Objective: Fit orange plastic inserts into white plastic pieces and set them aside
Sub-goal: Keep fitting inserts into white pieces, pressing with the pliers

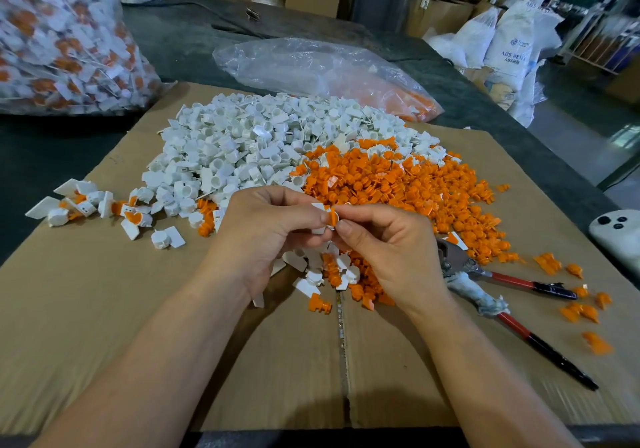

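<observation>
My left hand (266, 236) holds a white plastic piece (319, 208) above the cardboard, fingers curled round it. My right hand (391, 250) pinches an orange insert (333, 217) right against that white piece. Behind the hands lies a big heap of white pieces (249, 146), and to its right a heap of orange inserts (405, 184). A small group of fitted white-and-orange pieces (104, 205) lies at the left on the cardboard sheet (121, 309).
Red-and-black handled pliers (512, 295) lie right of my right hand among stray orange inserts (581, 312). A large bag of fitted pieces (62, 39) stands far left. A clear plastic bag (322, 73) lies behind the heaps. A white device (620, 233) sits at the right edge.
</observation>
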A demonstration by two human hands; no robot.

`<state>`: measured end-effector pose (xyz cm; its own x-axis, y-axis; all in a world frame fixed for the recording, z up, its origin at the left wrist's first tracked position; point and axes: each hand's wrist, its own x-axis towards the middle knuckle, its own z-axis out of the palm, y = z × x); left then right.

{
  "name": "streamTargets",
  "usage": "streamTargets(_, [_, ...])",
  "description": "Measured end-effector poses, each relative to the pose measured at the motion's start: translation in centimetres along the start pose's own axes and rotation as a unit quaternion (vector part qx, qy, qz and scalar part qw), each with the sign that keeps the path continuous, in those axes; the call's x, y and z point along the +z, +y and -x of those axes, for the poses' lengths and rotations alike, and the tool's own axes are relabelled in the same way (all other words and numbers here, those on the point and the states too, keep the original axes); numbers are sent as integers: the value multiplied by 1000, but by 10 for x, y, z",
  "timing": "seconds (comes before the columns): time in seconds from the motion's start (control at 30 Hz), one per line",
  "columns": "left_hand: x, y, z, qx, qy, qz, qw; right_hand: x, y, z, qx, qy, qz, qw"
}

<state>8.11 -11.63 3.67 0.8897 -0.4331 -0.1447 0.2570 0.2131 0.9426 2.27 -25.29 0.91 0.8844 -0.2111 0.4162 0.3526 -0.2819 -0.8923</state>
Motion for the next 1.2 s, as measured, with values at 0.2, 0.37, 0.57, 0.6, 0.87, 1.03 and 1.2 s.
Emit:
streamTargets(0.2, [-2,0,-1,-10,3,-4,1000,0,0,0,-5,1,7,1000])
streamTargets(0.37, [-2,0,-2,-14,13,-23,1000,1,-1,0,-3,3,3,1000])
streamTargets(0.57, [-2,0,-3,-17,15,-19,1000,0,-2,0,-2,-1,18,1000])
streamTargets(0.6, [-2,0,-3,-18,15,-17,1000,0,-3,0,0,-1,18,1000])
streamTargets(0.87, [-2,0,-4,-20,10,-10,1000,2,-5,0,-1,-1,12,1000])
streamTargets(1.03, [-3,-1,-4,-19,3,-16,1000,1,-4,0,1,3,14,1000])
streamTargets(1.2, [-3,0,-3,-14,4,-17,1000,1,-4,0,3,2,7,1000])
